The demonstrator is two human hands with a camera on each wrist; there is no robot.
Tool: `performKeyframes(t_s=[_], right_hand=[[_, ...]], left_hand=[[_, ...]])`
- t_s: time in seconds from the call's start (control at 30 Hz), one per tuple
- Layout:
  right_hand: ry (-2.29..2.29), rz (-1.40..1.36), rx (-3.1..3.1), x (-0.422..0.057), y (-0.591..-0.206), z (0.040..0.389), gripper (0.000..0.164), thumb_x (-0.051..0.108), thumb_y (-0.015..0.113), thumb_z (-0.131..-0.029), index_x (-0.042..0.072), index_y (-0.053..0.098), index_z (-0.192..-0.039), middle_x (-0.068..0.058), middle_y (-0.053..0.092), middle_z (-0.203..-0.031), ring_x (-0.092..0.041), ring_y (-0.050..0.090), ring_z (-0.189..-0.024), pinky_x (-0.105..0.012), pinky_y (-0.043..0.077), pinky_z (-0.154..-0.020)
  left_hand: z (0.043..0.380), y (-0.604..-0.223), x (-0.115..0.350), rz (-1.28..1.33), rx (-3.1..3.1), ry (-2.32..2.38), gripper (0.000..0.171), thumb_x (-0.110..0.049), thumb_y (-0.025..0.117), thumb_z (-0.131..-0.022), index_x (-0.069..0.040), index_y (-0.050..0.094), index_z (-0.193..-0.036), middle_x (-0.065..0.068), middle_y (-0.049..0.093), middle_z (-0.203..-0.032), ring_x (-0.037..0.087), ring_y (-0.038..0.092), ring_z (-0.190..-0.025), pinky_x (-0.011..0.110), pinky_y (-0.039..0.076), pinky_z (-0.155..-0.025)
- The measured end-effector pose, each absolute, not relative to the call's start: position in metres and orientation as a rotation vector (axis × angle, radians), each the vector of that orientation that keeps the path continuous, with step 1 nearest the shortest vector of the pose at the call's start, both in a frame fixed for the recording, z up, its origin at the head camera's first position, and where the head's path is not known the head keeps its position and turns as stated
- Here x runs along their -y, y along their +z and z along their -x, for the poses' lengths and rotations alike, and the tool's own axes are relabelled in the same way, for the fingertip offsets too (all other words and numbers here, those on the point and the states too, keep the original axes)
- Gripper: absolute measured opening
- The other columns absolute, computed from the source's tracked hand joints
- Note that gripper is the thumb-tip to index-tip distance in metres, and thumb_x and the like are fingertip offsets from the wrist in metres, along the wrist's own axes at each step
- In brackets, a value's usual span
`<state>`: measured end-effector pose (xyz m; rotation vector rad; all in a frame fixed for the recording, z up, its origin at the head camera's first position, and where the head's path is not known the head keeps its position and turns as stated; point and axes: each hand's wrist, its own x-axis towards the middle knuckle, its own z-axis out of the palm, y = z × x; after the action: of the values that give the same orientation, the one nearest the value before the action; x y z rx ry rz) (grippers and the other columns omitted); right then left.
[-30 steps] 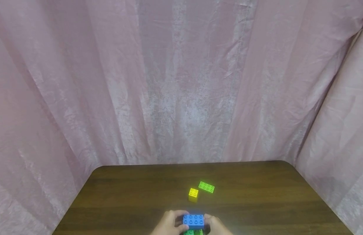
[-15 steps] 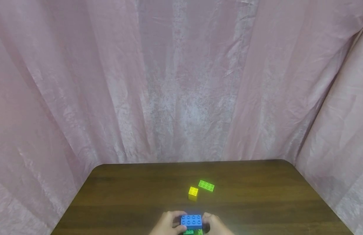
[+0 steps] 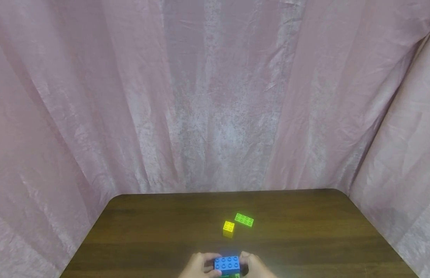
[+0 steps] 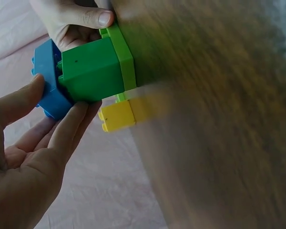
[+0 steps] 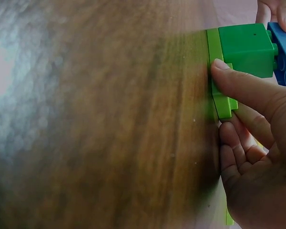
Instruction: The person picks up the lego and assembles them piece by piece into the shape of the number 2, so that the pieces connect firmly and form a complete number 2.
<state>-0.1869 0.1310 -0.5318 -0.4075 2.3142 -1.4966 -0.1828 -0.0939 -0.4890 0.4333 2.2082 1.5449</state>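
Blue 2x4 brick (image 3: 226, 266) has dipped slightly toward the green brick (image 4: 93, 71) since earlier; left hand (image 4: 31, 167) pinches it, tilted by those studs, while right hand (image 5: 267, 162) grips the lime plate (image 5: 222, 105) underneath.

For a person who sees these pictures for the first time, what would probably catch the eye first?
Probably the bright blue brick, which the left hand holds tilted by the green block's studs; the right hand holds the lime base under that block. Next, a yellow brick and a loose lime plate shine on the dark table, beyond the hands. Behind it, a pink curtain fills most of the head view.
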Motion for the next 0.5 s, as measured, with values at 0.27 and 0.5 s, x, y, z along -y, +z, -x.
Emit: performKeyframes(t_s=[0.27,0.5], right_hand=[[-1.478,0.384,-2.294,-0.1321,-0.5302,0.1884,0.024,0.02,0.084,-0.073,0.012,0.076,-0.094,-0.002,0.054,-0.085,-0.016,0.05,-0.078,-0.022,0.039,-0.063],[-1.484,0.356,-2.278,-0.1313,-0.5312,0.1882,0.027,0.022,0.085,-0.072,0.015,0.076,-0.096,-0.004,0.055,-0.086,-0.017,0.051,-0.08,-0.023,0.042,-0.065]], left_hand=[[0.1824,-0.4903,0.0924,-0.424,-2.185,1.555,0.041,-0.002,0.068,-0.085,0.01,0.059,-0.123,0.032,0.064,-0.117,0.048,0.063,-0.108,0.055,0.055,-0.091],[0.1815,-0.49,0.0927,-0.472,-2.253,1.486,0.04,-0.009,0.071,-0.086,0.007,0.062,-0.121,0.027,0.068,-0.115,0.041,0.066,-0.106,0.054,0.055,-0.09]])
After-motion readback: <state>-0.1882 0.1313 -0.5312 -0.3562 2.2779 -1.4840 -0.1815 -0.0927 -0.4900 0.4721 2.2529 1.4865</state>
